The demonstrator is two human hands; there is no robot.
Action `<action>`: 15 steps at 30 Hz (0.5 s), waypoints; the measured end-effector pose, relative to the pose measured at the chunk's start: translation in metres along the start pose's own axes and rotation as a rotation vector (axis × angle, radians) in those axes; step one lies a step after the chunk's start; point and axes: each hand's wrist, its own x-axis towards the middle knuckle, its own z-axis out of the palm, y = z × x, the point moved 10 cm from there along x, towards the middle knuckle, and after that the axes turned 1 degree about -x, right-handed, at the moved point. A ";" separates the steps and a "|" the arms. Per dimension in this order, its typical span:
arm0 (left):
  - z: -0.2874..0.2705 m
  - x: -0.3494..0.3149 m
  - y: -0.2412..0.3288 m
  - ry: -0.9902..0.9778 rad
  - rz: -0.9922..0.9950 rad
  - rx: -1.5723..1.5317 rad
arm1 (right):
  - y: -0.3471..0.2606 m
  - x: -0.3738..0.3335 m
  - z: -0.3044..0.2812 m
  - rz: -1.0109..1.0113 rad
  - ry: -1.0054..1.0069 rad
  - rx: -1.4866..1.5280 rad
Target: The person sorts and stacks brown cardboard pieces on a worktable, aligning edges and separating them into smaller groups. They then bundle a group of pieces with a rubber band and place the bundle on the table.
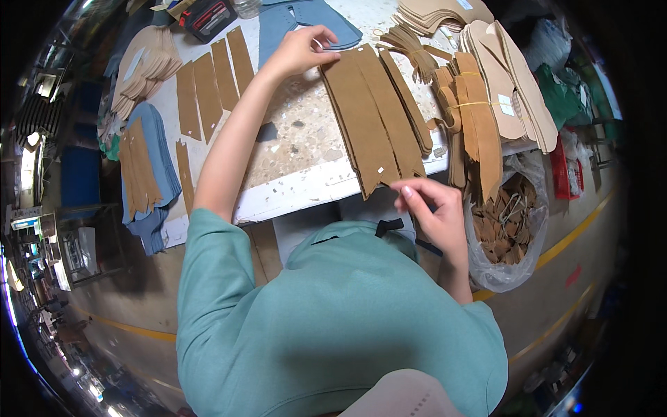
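White worktable (278, 201), top worn through to speckled, stone-like patch, front edge chipped. Grey-brown floor (156, 300) around it. Yellow floor line (573, 235) slanting across right side, second yellow line (559, 321) below it, red floor mark (574, 276) between. Another yellow line (132, 328) at left. Dark metal stand (96, 207) left of table, blue panel (78, 142) beside it. Bright bluish-white light strip (10, 299) along far left rim, surroundings there cluttered, too small to tell. Outer corners black.
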 end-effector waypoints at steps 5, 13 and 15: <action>-0.069 -0.030 -0.014 0.272 -0.024 0.049 | -0.055 0.042 0.023 -0.501 0.088 -0.526; -0.143 -0.135 -0.059 0.370 -0.240 0.179 | -0.034 0.089 0.088 -0.569 -0.005 -0.773; -0.125 -0.150 -0.065 0.269 -0.288 0.209 | -0.029 0.091 0.085 -0.516 -0.015 -0.735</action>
